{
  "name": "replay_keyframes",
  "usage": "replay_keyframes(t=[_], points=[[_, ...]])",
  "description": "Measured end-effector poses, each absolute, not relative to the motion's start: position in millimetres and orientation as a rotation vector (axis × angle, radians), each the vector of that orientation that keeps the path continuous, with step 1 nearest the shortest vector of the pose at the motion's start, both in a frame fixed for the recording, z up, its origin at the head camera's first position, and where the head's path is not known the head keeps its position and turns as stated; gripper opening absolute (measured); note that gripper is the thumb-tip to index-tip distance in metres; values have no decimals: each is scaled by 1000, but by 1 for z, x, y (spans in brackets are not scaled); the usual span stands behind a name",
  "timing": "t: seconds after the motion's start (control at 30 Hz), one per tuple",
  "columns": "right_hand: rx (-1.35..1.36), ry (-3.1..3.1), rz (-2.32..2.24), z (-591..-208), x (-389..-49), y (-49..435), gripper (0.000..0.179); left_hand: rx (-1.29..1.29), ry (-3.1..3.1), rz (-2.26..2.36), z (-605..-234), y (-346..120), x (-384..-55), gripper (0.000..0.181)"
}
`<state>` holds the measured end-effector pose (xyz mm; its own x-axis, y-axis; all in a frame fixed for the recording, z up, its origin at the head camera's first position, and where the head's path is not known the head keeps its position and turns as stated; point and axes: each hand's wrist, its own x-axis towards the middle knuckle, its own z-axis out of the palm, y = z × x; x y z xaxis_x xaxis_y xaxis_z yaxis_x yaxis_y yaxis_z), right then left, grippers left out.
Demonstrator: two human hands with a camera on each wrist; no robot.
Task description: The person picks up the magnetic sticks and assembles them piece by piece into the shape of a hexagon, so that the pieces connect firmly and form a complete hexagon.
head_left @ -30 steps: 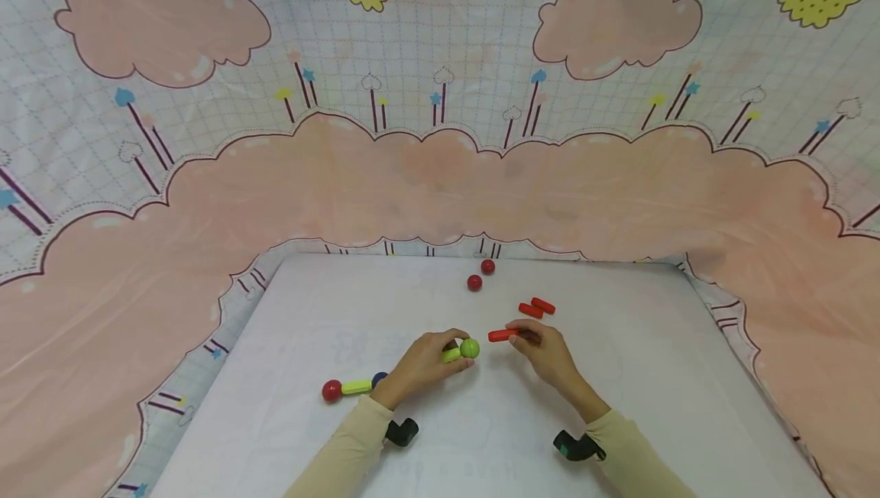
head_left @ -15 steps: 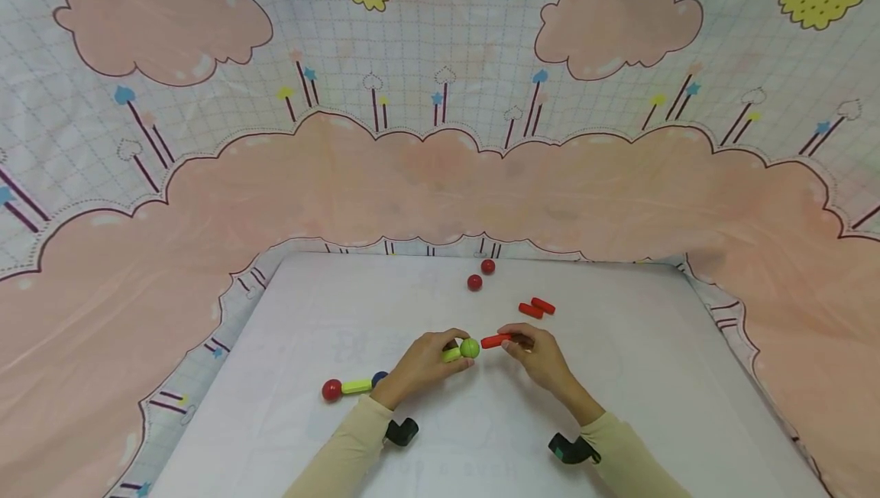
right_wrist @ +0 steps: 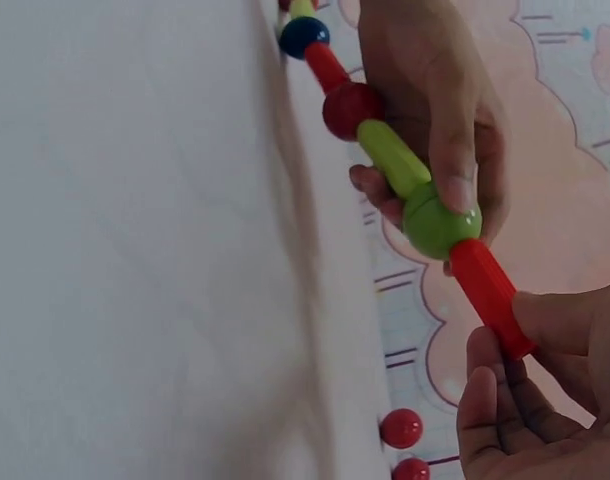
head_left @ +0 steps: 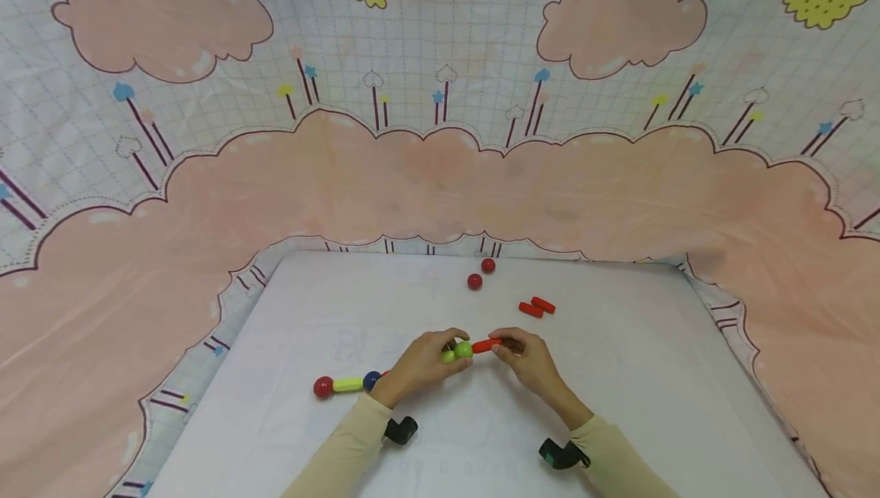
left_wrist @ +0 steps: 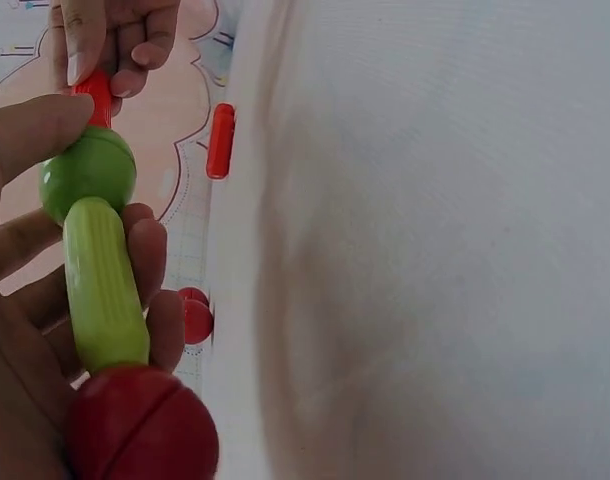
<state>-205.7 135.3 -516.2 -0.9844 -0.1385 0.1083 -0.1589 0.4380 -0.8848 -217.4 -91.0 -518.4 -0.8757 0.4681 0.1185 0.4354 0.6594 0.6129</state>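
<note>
"Red ridged plastic-looking rod [head_left: 485, 346]. Found where, from the head view?"

"Sits between both hands, over the white tabletop [head_left: 646, 391], one end against a glossy green ball [head_left: 464, 350]. Pinched toward the outer end by the right hand [head_left: 535, 367]. Clasped in the left hand [head_left: 421, 367]: that same green ball."

"And farther off?"

"Two loose red cylindrical rods [head_left: 531, 310], lying nearly side by side, and two shiny red balls [head_left: 474, 281] near the far edge."

"Left wrist view next. Shows what?"

"Left fingers curled round a ridged yellow-green rod [left_wrist: 103, 290], in line with the green ball. At the nearer end, a grooved dark-red ball [left_wrist: 143, 425]."

"And the right wrist view?"

"Shows right thumb and fingers clamped on the free end of the red rod. Meets the green ball at the other; cannot tell how deep. Past the dark-red ball, runs on through another red rod [right_wrist: 327, 68] to a dark blue ball [right_wrist: 305, 38]."
</note>
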Motion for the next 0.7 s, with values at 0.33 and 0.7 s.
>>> replay_keyframes(t=[0.33,0.7], points=[[348,-2654,1710,-527,-205,123,21,772,2799,1046,-522,-87,-218,26],[288,-2664,1689,-512,-222,126,23,765,2803,1079,-525,-88,-219,20]])
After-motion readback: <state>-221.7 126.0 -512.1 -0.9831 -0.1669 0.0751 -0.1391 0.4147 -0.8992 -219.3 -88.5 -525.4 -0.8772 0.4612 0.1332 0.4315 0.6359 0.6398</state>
